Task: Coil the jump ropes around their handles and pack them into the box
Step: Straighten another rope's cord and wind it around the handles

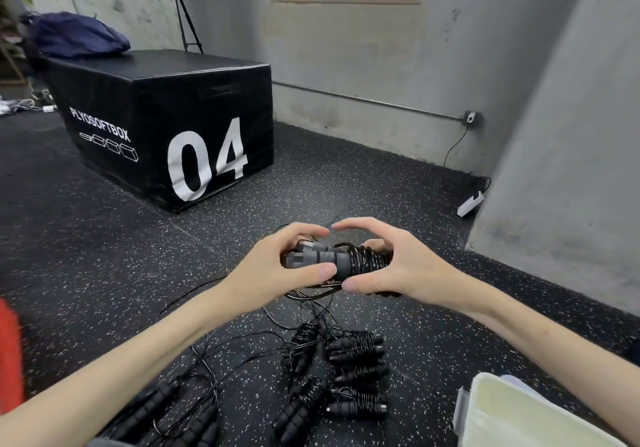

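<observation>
Left hand (277, 266) grips paired grey-black foam handles (318, 261); right hand (388, 266), at 3 o'clock, clasps black cord coils (369, 261); wind turns snug, adjacent.

Rope in hand (341, 261): black cord wound round paired grey-black handles, held level above floor, loose cord trailing down. Coiled ropes (353, 370): several black bundles lying together on speckled floor below. Uncoiled ropes (173, 408): handles lower left, cords tangled. Box (526, 415): pale translucent, lower right corner.
</observation>
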